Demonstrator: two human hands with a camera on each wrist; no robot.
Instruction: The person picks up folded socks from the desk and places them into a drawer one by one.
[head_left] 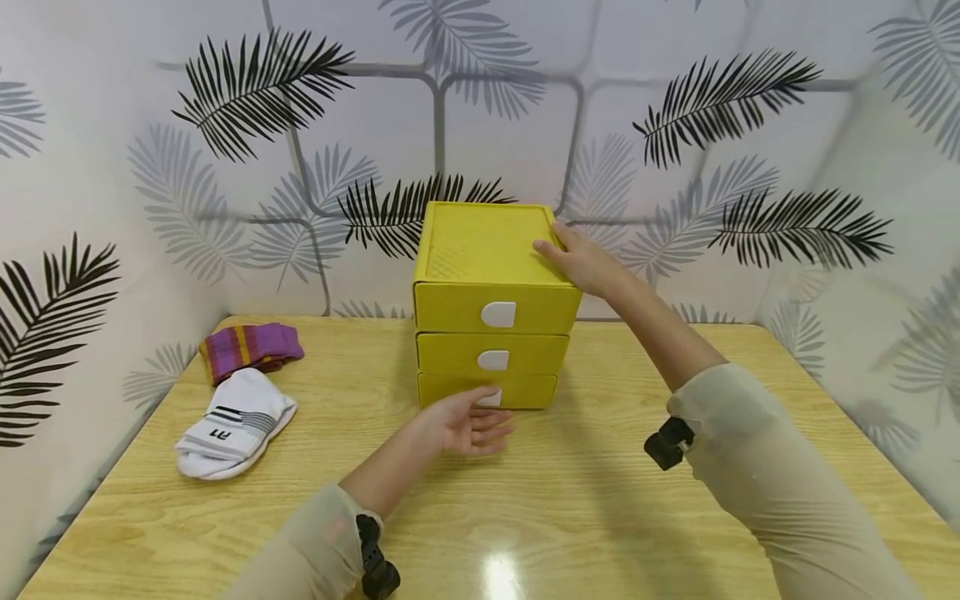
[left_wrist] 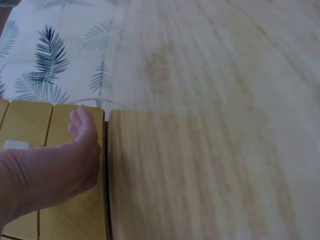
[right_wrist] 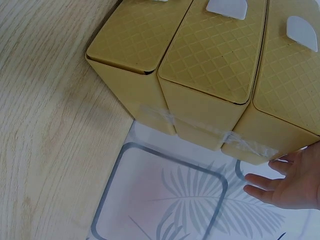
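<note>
A yellow cabinet with three stacked drawers, each with a white pull tab, stands at the back of the table. My left hand is at the bottom drawer, its thumb overlapping that drawer's white tab. Its other fingers extend loosely below, palm turned inward. At the cabinet's upper right edge rests my right hand, fingers nearly straight along the top and side. The right wrist view shows those fingers beside the top drawer's side wall. All three drawers look pushed in.
On the left of the wooden table lie a folded white sock bundle and, behind it, a purple and orange striped folded cloth item. A leaf-patterned curtain surrounds the table's back and sides.
</note>
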